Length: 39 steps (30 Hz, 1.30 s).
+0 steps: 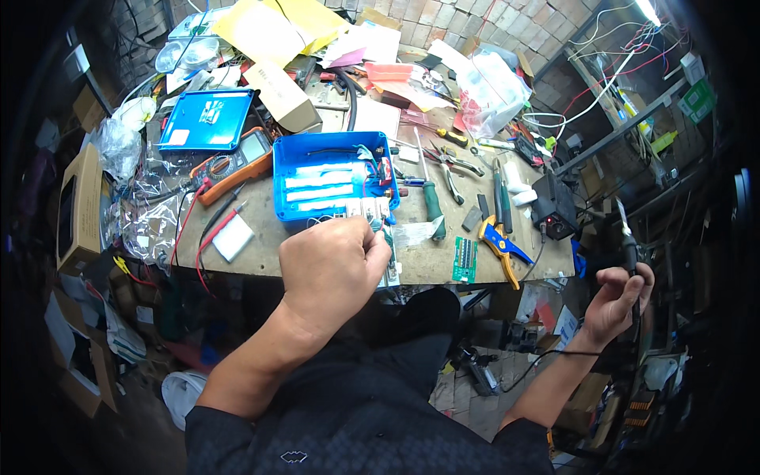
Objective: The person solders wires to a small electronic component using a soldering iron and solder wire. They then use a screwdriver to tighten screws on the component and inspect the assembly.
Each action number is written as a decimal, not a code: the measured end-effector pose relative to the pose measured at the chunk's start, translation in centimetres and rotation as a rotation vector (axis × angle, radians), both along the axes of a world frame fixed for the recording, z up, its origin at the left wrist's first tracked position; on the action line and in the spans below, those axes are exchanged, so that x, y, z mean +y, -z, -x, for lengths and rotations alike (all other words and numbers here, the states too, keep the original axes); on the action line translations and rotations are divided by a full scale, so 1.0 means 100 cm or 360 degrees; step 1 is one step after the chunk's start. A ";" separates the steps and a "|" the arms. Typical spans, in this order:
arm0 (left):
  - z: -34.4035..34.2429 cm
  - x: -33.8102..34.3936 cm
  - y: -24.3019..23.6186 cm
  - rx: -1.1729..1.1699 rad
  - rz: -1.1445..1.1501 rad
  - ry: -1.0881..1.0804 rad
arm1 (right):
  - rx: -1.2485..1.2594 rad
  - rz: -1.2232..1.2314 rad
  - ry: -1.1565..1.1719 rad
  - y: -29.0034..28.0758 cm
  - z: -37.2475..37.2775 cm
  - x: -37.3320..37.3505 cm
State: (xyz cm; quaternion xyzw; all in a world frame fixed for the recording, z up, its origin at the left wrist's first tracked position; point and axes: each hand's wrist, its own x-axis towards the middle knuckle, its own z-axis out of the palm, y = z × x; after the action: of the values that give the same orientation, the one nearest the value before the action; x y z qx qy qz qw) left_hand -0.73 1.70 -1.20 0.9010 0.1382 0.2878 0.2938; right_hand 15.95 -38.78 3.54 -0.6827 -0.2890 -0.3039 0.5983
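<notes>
My right hand [621,305] holds a soldering iron [630,252] upright, off the table's right side, with its pale tip pointing up and its cord trailing below. At the front edge of an open blue box [294,207], my left hand [328,257] is closed, thumb pressed against the fingers. What it pinches is hidden behind the knuckles. White-and-silver parts [368,207] show just beyond those fingers, at the box's near right corner. Inside the box lie long bright strips and some small wired parts.
A green circuit board [465,260], a wire stripper [499,245], pliers [453,170] and a green-handled screwdriver [432,202] lie right of the box. To its left are an orange multimeter [237,166] and a blue lid [207,119]. A black device [554,207] stands at the right edge.
</notes>
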 end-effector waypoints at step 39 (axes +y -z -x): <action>0.001 0.001 0.006 -0.0089 0.0061 -0.0021 | 0.0242 0.1285 -0.0843 -0.035 0.046 0.231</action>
State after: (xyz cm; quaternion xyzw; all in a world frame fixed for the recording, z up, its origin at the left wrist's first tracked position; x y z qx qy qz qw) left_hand -0.78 1.81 -1.80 0.8859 0.1414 0.3120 0.3129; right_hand 11.33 -15.71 7.00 -0.7835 -0.5030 0.0459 0.3620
